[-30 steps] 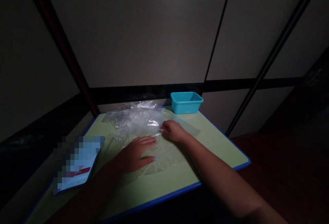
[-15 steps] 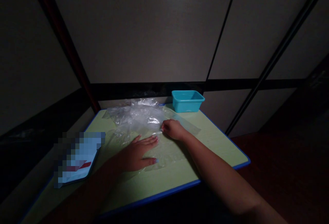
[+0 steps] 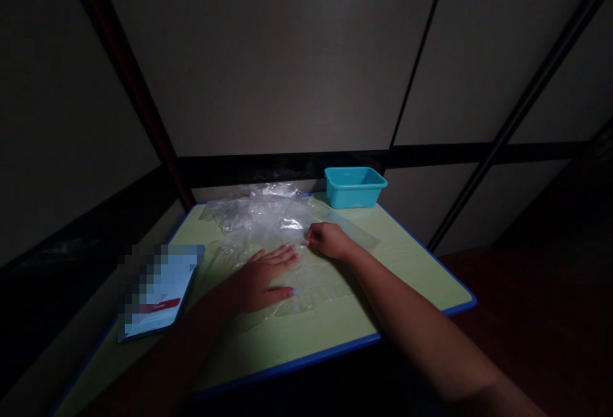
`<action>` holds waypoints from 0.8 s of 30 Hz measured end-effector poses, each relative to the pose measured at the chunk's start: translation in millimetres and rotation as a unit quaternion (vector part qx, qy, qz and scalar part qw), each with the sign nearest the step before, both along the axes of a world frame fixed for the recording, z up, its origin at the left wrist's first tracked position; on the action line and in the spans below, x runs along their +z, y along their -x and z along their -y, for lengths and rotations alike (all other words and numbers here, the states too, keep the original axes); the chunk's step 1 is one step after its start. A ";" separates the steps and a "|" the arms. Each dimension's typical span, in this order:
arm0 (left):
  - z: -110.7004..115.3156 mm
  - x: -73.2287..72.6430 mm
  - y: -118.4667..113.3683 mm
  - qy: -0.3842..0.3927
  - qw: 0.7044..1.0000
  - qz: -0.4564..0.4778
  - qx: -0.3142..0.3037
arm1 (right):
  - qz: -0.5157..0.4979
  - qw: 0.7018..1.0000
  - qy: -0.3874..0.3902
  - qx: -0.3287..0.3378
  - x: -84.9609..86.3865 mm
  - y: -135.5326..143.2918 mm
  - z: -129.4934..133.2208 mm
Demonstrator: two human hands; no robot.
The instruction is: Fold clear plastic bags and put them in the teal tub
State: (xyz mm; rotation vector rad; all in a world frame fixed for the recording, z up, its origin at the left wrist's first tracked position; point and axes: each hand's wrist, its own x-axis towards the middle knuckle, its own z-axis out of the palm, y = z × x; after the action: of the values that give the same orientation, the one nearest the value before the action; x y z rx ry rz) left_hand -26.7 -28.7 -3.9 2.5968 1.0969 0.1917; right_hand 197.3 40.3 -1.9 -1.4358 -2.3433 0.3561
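The left hand (image 3: 261,280) lies flat, fingers spread, pressing a clear plastic bag (image 3: 306,283) onto the green desk (image 3: 407,270). The right hand (image 3: 328,240), just beyond it, is curled with its fingertips pinched at the bag's far edge. More crumpled clear plastic (image 3: 263,212) is heaped just past both hands, and a teal tub (image 3: 355,186) stands beyond the right hand. A tablet (image 3: 156,292) lies left of the left hand. Judged from this, the flat palm should keep the sheet taut while the pinch moves steadily along the edge. The light is dim; the bag's outline and whatever the right fingers grip are hard to make out.
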 end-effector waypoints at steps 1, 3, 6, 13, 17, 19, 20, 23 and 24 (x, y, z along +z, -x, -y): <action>-0.2 -0.6 0.2 -0.002 1.000 0.003 -0.006 | 0.002 1.000 0.000 0.000 0.5 -0.2 0.6; -0.2 -1.1 0.3 -0.005 1.000 0.005 -0.011 | 0.008 1.000 -0.001 0.004 1.6 0.1 2.1; 1.3 -0.6 -0.7 0.007 1.000 -0.006 -0.001 | 0.019 1.000 -0.010 0.015 3.2 1.6 4.7; 4.3 -1.7 -4.0 0.027 1.000 0.001 0.001 | 0.043 0.997 -0.058 0.032 6.8 3.9 11.3; 4.6 -2.2 -4.0 0.033 0.999 0.005 0.004 | 0.042 0.996 -0.069 0.046 7.5 3.4 13.3; 4.5 -2.5 -4.0 0.038 0.999 0.001 0.008 | 0.044 0.995 -0.074 0.051 6.8 3.2 13.6; 4.4 -2.8 -4.0 0.039 0.999 -0.001 0.009 | 0.046 0.995 -0.075 0.055 6.4 3.1 13.7; 4.0 -4.1 -3.9 0.038 0.999 -0.005 0.011 | 0.054 0.994 -0.075 0.063 5.4 3.2 13.8; 3.9 -4.6 -3.9 0.037 0.999 -0.007 0.012 | 0.059 0.993 -0.075 0.065 5.2 3.2 13.8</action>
State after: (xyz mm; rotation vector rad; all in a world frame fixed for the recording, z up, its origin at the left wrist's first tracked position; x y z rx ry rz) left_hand -22.8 -32.6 -8.5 2.5236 1.1187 0.1367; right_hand 194.1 26.6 3.3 -1.2707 -2.5057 0.1297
